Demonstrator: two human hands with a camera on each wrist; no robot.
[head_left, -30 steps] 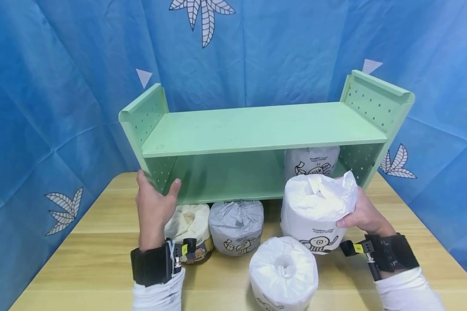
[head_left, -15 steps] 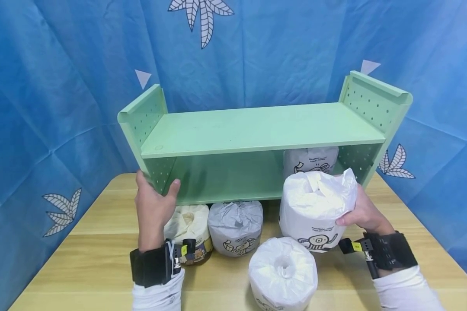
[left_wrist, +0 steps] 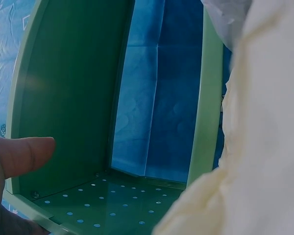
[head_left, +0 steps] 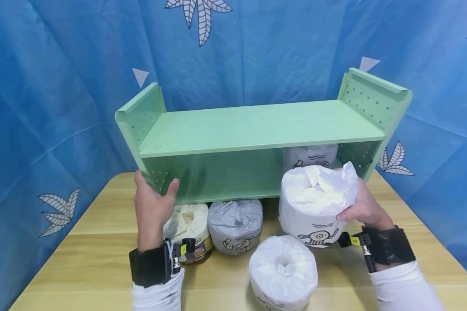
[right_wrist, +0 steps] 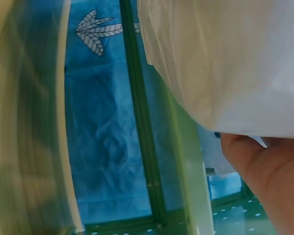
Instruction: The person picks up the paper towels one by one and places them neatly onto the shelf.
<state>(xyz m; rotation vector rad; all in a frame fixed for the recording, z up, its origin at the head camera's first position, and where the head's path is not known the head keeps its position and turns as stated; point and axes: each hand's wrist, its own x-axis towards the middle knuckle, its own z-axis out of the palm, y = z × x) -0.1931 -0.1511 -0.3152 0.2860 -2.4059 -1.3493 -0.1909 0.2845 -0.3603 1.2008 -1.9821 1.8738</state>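
A pale green metal shelf [head_left: 257,125] with perforated side panels stands on the table. My left hand [head_left: 153,216] grips the lower front edge of its left panel; in the left wrist view the thumb [left_wrist: 27,155] lies on the inner side. On the right, my right hand [head_left: 367,207] holds a white paper-wrapped toilet roll [head_left: 311,216] by its right side, raised in front of the lower compartment. Part of that hand is hidden behind the roll. Inside the compartment, toward the right, sits a grey-wrapped toilet roll [head_left: 310,154], partly covered by the held one.
A cream-wrapped roll [head_left: 188,220] and a grey-wrapped roll [head_left: 236,226] stand side by side before the shelf's lower edge. Nearer the front is another white-wrapped roll [head_left: 283,274]. All rest on the wooden table [head_left: 85,259]. A blue patterned cloth [head_left: 257,47] hangs behind.
My right hand has lifted the white toilet roll slightly, bringing it closer to the shelf's lower opening. The left hand stays where it was on the panel.
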